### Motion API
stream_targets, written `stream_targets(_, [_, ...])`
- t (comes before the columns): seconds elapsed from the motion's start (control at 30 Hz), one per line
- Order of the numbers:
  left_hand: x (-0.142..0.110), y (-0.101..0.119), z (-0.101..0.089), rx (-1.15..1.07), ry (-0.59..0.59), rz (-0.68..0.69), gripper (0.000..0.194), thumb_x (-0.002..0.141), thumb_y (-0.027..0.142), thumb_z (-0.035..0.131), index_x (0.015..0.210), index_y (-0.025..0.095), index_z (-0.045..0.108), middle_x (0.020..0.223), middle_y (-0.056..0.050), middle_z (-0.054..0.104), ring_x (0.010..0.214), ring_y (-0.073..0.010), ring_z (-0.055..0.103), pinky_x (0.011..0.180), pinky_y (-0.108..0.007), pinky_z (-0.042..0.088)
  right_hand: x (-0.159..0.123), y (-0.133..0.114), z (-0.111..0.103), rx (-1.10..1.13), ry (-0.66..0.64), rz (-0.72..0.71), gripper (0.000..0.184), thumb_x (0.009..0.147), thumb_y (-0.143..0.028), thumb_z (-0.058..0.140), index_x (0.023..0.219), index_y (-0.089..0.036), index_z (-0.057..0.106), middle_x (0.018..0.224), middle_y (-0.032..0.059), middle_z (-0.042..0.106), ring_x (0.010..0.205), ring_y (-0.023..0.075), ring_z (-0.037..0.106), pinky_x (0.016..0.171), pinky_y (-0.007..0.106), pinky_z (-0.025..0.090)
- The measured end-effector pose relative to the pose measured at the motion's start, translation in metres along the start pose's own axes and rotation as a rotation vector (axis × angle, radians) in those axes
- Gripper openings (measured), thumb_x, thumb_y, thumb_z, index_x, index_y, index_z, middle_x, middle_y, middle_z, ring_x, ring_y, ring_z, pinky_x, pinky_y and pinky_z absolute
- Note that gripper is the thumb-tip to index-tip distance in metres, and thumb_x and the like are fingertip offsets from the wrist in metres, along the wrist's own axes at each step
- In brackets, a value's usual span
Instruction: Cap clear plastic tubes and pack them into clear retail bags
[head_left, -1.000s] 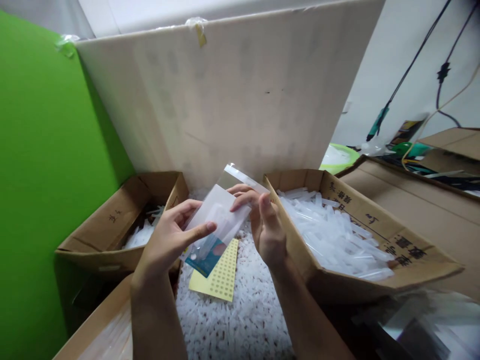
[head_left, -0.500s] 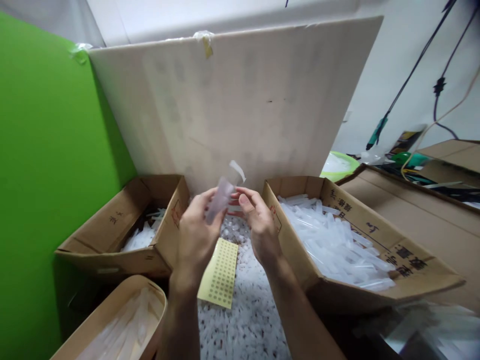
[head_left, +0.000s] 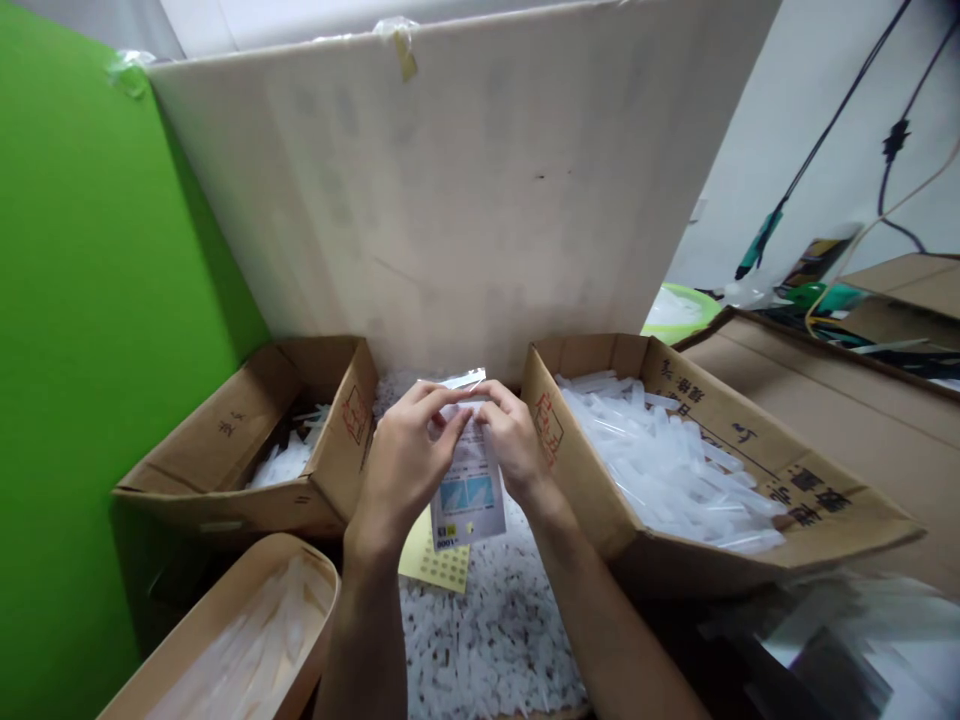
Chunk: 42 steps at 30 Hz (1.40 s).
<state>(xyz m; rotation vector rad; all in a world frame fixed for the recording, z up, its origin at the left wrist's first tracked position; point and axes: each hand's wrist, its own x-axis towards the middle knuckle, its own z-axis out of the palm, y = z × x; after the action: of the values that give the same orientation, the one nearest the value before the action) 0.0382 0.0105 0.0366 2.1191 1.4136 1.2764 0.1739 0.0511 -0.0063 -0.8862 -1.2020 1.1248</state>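
Note:
A small clear plastic packet with a printed card (head_left: pixel 466 492) in it hangs between my two hands, its blue pictures facing me. My left hand (head_left: pixel 412 450) pinches the upper left of the packet between thumb and fingers. At the upper right, my right hand (head_left: pixel 514 435) pinches it too, with the thumbs close together. A clear flap (head_left: pixel 472 378) stands up beyond the fingertips. Below and behind the packet lies a yellow sheet of small round stickers (head_left: pixel 435 562), partly covered by it. The sheet rests on a speckled white surface (head_left: pixel 491 640).
A cardboard box (head_left: pixel 592 500) of translucent white plastic pieces (head_left: pixel 660 460) stands on the right. Another box (head_left: pixel 217 505) with white pieces is on the left, above a tan bin (head_left: pixel 225 580) of clear strips. Behind rises a pale board (head_left: pixel 465 200); a green panel (head_left: pixel 90 300) borders the left.
The packet has turned from a tilted, blurred position to hanging upright with its print toward me. My right hand has closed on its top edge, and the view has shifted slightly.

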Motion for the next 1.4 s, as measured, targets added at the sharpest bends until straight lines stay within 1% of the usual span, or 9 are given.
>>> stream_targets(0.27, [0.005,-0.016,0.009,0.098,0.120,0.093,0.016,0.101,0.023,0.061,0.106,0.022,0.075,0.104,-0.003,0.070,0.082,-0.0146,0.064,0.073,-0.027,0.048,-0.005,-0.004,0.003,-0.215,-0.154,-0.177,0.021,0.096,-0.032,0.051,0.090,-0.020,0.066,0.088,0.0026,0.069,0.084,0.0197,0.062,0.076,0.031,0.045])
stream_targets(0.47, [0.007,-0.022,0.008,0.039,0.155,0.176,0.011,0.100,0.025,0.063,0.097,0.019,0.072,0.099,-0.003,0.069,0.076,-0.0125,0.063,0.071,-0.025,0.051,-0.007,-0.007,-0.004,-0.359,-0.274,-0.286,0.024,0.100,-0.023,0.047,0.100,-0.020,0.071,0.092,0.0027,0.073,0.086,0.0184,0.064,0.076,0.029,0.044])
stream_targets(0.63, [0.005,-0.022,0.001,-0.134,0.104,0.090,0.015,0.097,0.026,0.065,0.089,0.018,0.074,0.094,-0.004,0.068,0.076,-0.0135,0.066,0.068,-0.023,0.056,-0.007,-0.008,-0.008,-0.486,-0.315,-0.323,0.024,0.097,-0.016,0.047,0.091,-0.020,0.070,0.080,0.0008,0.070,0.069,0.0156,0.059,0.066,0.027,0.039])
stream_targets(0.93, [0.000,-0.010,-0.011,-0.170,0.093,-0.055,0.018,0.094,0.030,0.066,0.083,0.017,0.069,0.083,-0.004,0.068,0.074,-0.0149,0.068,0.065,-0.024,0.057,-0.009,-0.008,-0.005,-0.505,-0.375,-0.370,0.024,0.098,-0.018,0.047,0.090,-0.021,0.070,0.079,0.0013,0.071,0.069,0.0158,0.061,0.065,0.028,0.039])
stream_targets(1.03, [0.002,-0.013,-0.015,-0.300,0.280,-0.201,0.020,0.093,0.035,0.068,0.087,0.016,0.067,0.075,-0.002,0.070,0.069,-0.0155,0.070,0.067,-0.026,0.059,-0.010,-0.010,-0.004,-0.457,-0.316,-0.361,0.022,0.099,-0.022,0.050,0.093,-0.021,0.071,0.072,-0.0009,0.065,0.064,0.0142,0.056,0.062,0.028,0.038])
stream_targets(1.17, [-0.003,-0.030,-0.043,-0.261,0.870,-0.176,0.018,0.090,0.032,0.072,0.095,0.015,0.067,0.092,-0.006,0.076,0.087,-0.0188,0.077,0.084,-0.032,0.062,-0.011,-0.011,-0.005,-0.430,-0.158,-0.368,0.022,0.100,-0.028,0.053,0.094,-0.021,0.072,0.062,-0.0033,0.055,0.055,0.0128,0.044,0.058,0.029,0.035])
stream_targets(1.23, [-0.012,-0.043,-0.063,-0.150,1.041,-0.172,0.020,0.088,0.031,0.073,0.096,0.014,0.068,0.097,-0.008,0.077,0.091,-0.0207,0.077,0.088,-0.035,0.063,-0.010,-0.011,-0.004,-0.424,-0.124,-0.381,0.023,0.101,-0.030,0.052,0.094,-0.022,0.072,0.062,-0.0033,0.054,0.054,0.0126,0.042,0.058,0.029,0.034])
stream_targets(1.3, [-0.023,-0.055,-0.083,0.019,0.939,-0.279,0.018,0.090,0.031,0.067,0.099,0.016,0.071,0.101,-0.010,0.078,0.093,-0.0227,0.077,0.090,-0.039,0.062,-0.010,-0.011,-0.004,-0.422,-0.121,-0.380,0.023,0.102,-0.032,0.052,0.094,-0.022,0.072,0.061,-0.0037,0.052,0.054,0.0125,0.041,0.058,0.029,0.033])
stream_targets(1.4, [-0.040,-0.068,-0.100,0.254,0.502,-0.490,0.012,0.085,0.024,0.066,0.091,0.020,0.076,0.095,-0.012,0.079,0.091,-0.0299,0.076,0.090,-0.046,0.060,-0.010,-0.009,-0.001,-0.416,-0.143,-0.373,0.024,0.102,-0.033,0.052,0.093,-0.021,0.072,0.060,-0.0038,0.052,0.053,0.0123,0.042,0.057,0.029,0.032])
